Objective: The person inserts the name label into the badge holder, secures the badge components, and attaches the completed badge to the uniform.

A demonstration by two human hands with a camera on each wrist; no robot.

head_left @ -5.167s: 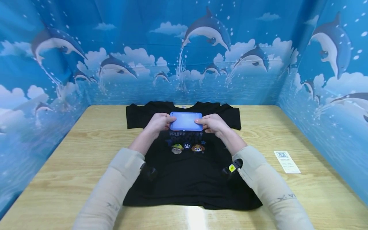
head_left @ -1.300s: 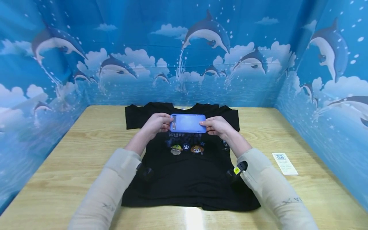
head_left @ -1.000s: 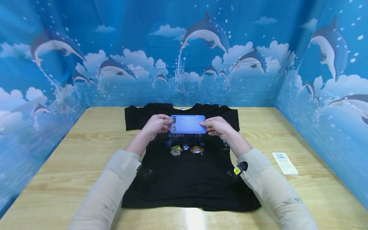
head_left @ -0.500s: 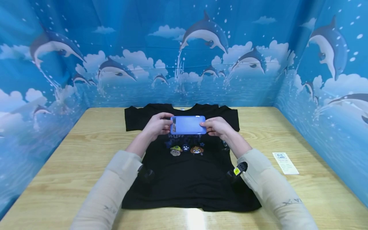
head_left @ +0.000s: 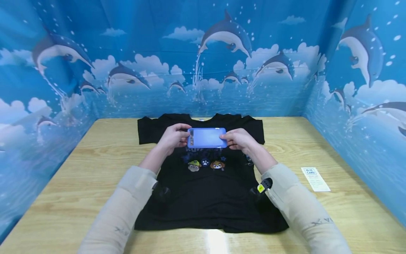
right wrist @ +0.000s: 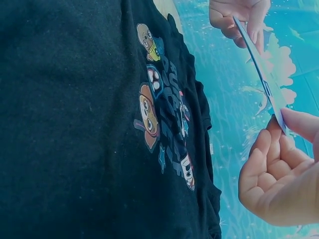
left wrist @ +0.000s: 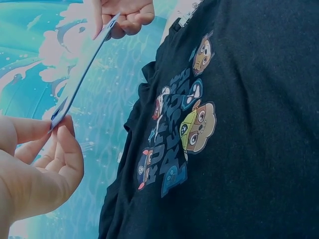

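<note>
A thin, see-through blue phone case (head_left: 206,137) hangs lengthwise over the upper chest of a black T-shirt (head_left: 206,197). My left hand (head_left: 173,138) pinches its left end between thumb and fingers, beside a dark window-like cutout. The right hand (head_left: 239,138) pinches the opposite end, thumb lying on the face turned to me. Seen nearly edge-on in both wrist views, the case (left wrist: 82,74) looks like a thin strip, and a small slot shows in its edge in the right wrist view. The shirt lies spread flat, its cartoon dog print (right wrist: 149,114) facing up.
A white printed card (head_left: 315,179) lies on the wooden table (head_left: 88,169) to the right of the shirt. Blue dolphin-print cloth (head_left: 146,95) walls the table at the back and both sides. Dark wrist cameras hang under both forearms.
Compared with about five seconds ago, the left thumb has drawn back from the case's face and the cutout shows at that end. Over the last second both hands stay nearly still.
</note>
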